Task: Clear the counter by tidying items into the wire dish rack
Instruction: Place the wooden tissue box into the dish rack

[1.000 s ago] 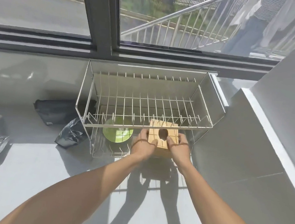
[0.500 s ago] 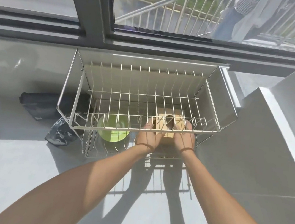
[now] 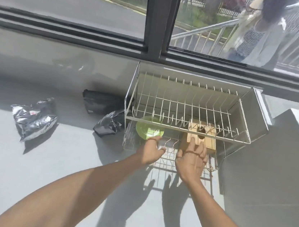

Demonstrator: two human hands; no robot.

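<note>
A two-tier white wire dish rack (image 3: 186, 131) stands on the grey counter under the window. On its lower tier sit a green plate (image 3: 148, 129) at the left and a wooden block (image 3: 201, 136) with a dark hole at the right. My right hand (image 3: 192, 159) is spread open just in front of the block, fingertips near its front edge, holding nothing. My left hand (image 3: 150, 150) is at the rack's front, just below the green plate, fingers loosely curled and empty.
Left of the rack lie a crumpled black bag (image 3: 108, 125), a flat black pouch (image 3: 101, 102) and a shiny black-and-silver packet (image 3: 33, 118). A white raised ledge (image 3: 277, 167) bounds the counter on the right. A person stands outside the window.
Both hands have let go of the wooden block and drawn back out of the lower tier; the block rests there. The view has swung left, showing more counter.
</note>
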